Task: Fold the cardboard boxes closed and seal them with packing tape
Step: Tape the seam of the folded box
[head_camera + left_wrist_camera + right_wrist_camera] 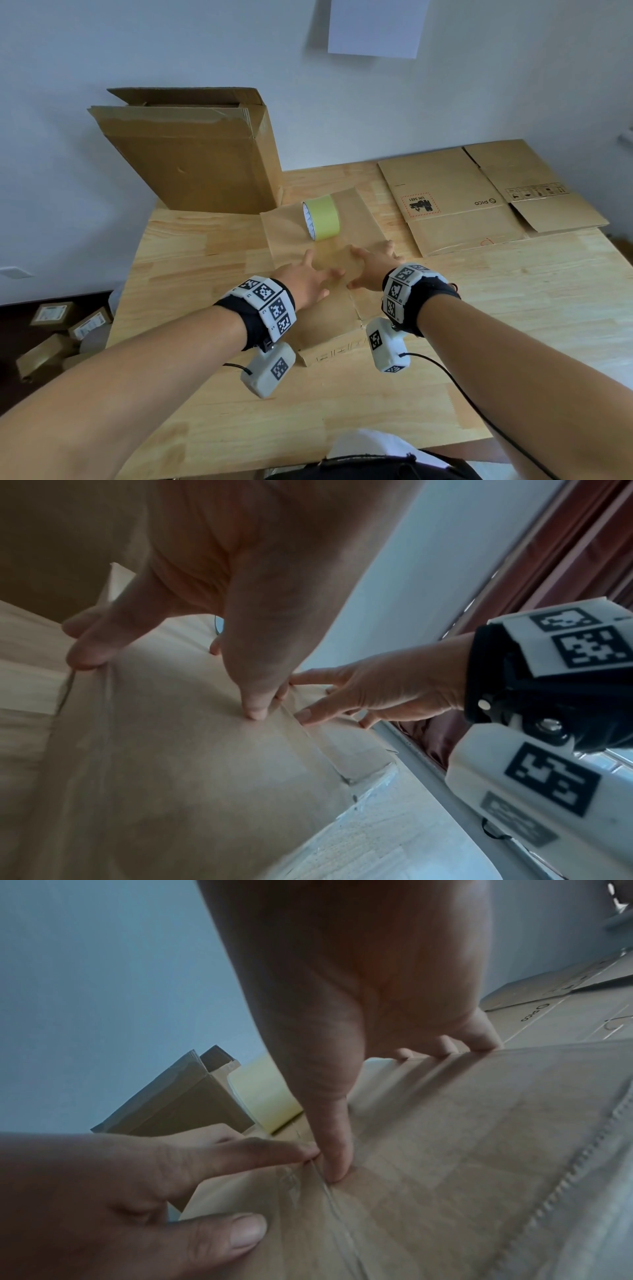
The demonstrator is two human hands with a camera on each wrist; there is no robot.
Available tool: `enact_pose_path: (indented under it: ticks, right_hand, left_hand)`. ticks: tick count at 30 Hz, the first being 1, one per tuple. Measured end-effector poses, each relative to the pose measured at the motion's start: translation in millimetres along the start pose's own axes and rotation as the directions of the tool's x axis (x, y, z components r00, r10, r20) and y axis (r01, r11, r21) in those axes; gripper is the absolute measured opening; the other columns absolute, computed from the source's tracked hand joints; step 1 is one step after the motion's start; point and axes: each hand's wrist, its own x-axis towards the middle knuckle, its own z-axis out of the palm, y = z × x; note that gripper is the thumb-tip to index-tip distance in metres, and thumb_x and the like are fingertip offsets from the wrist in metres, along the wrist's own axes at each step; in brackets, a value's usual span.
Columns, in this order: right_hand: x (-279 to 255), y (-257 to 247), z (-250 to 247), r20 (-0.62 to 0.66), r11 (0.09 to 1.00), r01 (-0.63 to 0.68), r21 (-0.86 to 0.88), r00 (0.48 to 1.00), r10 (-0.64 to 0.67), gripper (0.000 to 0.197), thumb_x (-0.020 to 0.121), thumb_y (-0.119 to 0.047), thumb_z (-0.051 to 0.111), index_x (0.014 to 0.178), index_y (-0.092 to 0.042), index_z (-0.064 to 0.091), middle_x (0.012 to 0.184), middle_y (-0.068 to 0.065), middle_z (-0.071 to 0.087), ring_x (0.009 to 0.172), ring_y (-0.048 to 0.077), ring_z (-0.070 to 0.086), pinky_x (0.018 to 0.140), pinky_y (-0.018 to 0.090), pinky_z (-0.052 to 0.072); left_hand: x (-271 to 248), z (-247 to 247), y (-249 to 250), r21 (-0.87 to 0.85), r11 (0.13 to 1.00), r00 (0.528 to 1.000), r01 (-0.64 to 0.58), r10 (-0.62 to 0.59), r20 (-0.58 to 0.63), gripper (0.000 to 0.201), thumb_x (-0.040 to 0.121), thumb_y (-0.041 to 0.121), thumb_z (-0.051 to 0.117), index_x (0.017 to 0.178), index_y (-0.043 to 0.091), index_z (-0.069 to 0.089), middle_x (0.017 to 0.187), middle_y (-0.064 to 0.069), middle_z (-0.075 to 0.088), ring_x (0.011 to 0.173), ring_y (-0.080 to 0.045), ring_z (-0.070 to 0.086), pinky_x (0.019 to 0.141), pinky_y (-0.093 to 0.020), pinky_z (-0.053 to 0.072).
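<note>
On wooden table point(513, 342), left hand point(305, 281) and right hand point(371, 265) press flat on box point(363, 222).

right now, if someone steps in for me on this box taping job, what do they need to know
Left hand and right hand: both open, fingers pressing a clear tape strip onto the centre seam of the closed box.
Tape roll stands on the box's far end, uncut from the strip.
Done: flaps folded, tape laid on part of the seam.
Left: smooth it down, cut the tape, then the flattened boxes at far right of the table.
</note>
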Motion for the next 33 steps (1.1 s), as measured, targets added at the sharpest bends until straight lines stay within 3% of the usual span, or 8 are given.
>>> enact_pose_path:
  ticks: [10, 15, 17, 19, 22, 27, 30, 33]
  right_hand:
    - [4, -1, 1, -0.030, 1.000, -0.002, 0.023, 1.000, 0.003, 0.072, 0.086, -0.039, 0.063, 0.142, -0.051, 0.020, 0.151, 0.016, -0.007, 0.134, 0.044, 0.017, 0.108, 0.053, 0.030]
    - [6, -1, 4, -0.036, 1.000, -0.012, 0.022, 0.999, 0.013, 0.068, 0.087, -0.039, 0.061, 0.141, -0.053, 0.021, 0.151, 0.016, -0.004, 0.132, 0.042, 0.021, 0.106, 0.050, 0.031]
    - [5, -2, 3, -0.033, 1.000, -0.016, 0.019, 0.999, 0.017, 0.068, 0.088, -0.038, 0.061, 0.141, -0.052, 0.021, 0.151, 0.016, -0.004, 0.133, 0.042, 0.021, 0.106, 0.050, 0.032]
    - [5, -2, 2, -0.028, 0.999, -0.015, 0.028, 0.999, 0.016, 0.068, 0.088, -0.037, 0.061, 0.141, -0.051, 0.022, 0.151, 0.016, -0.005, 0.134, 0.043, 0.018, 0.108, 0.052, 0.031]
    - [5, -1, 2, -0.028, 1.000, -0.003, 0.030, 1.000, 0.004, 0.067, 0.088, -0.036, 0.061, 0.142, -0.050, 0.022, 0.151, 0.017, -0.007, 0.134, 0.044, 0.018, 0.108, 0.053, 0.030]
    - [5, 0, 3, -0.049, 0.999, 0.009, 0.032, 0.999, -0.007, 0.067, 0.087, -0.038, 0.061, 0.142, -0.049, 0.023, 0.150, 0.017, -0.003, 0.133, 0.043, 0.020, 0.107, 0.052, 0.029]
    - [4, 3, 4, -0.058, 0.999, 0.027, 0.047, 0.998, -0.025, 0.067, 0.088, -0.037, 0.061, 0.142, -0.048, 0.024, 0.151, 0.017, -0.004, 0.134, 0.043, 0.018, 0.107, 0.052, 0.028]
    - [5, 6, 5, -0.066, 0.998, 0.042, 0.045, 0.997, -0.039, 0.067, 0.088, -0.038, 0.061, 0.142, -0.050, 0.023, 0.152, 0.017, -0.005, 0.135, 0.043, 0.016, 0.107, 0.054, 0.028]
  left_hand:
    - [3, 2, 0, 0.004, 1.000, 1.000, 0.011, -0.011, 0.009, 0.047, 0.100, 0.039, 0.036, 0.141, 0.055, 0.020, 0.146, -0.010, 0.012, 0.101, -0.031, 0.055, 0.081, -0.038, 0.050]
    - [1, 0, -3, -0.012, 1.000, 1.000, 0.005, -0.004, 0.022, 0.052, 0.099, 0.031, 0.039, 0.144, 0.048, 0.019, 0.145, -0.010, 0.017, 0.094, -0.032, 0.055, 0.072, -0.036, 0.048]
    - [0, 2, -4, -0.015, 1.000, 1.000, 0.015, -0.014, 0.021, 0.054, 0.099, 0.030, 0.041, 0.145, 0.044, 0.018, 0.147, -0.009, 0.018, 0.105, -0.035, 0.054, 0.078, -0.038, 0.049]
    - [0, 5, -4, -0.022, 0.999, 0.999, 0.026, -0.025, 0.047, 0.055, 0.099, 0.032, 0.041, 0.146, 0.045, 0.014, 0.154, -0.007, 0.010, 0.120, -0.038, 0.047, 0.092, -0.045, 0.047]
    - [-2, 9, -2, -0.038, 0.999, 0.993, 0.018, -0.013, 0.118, 0.062, 0.097, 0.040, 0.043, 0.148, 0.046, 0.006, 0.159, -0.005, -0.011, 0.138, -0.040, 0.028, 0.105, -0.058, 0.033]
    - [-10, 26, -8, -0.131, 0.991, 0.999, -0.035, 0.036, 0.001, 0.066, 0.093, 0.048, 0.051, 0.148, 0.042, 0.016, 0.160, 0.003, -0.005, 0.142, -0.040, 0.017, 0.113, -0.060, 0.015]
    - [-14, 31, -7, -0.239, 0.971, 0.999, -0.008, -0.001, -0.039, 0.061, 0.091, 0.047, 0.054, 0.145, 0.046, 0.025, 0.158, 0.008, 0.003, 0.141, -0.040, 0.016, 0.113, -0.054, 0.022]
    - [-18, 25, 3, -0.208, 0.975, 0.995, 0.078, -0.090, -0.047, 0.058, 0.092, 0.047, 0.053, 0.143, 0.049, 0.027, 0.147, -0.004, 0.017, 0.134, -0.041, 0.021, 0.103, -0.045, 0.037]
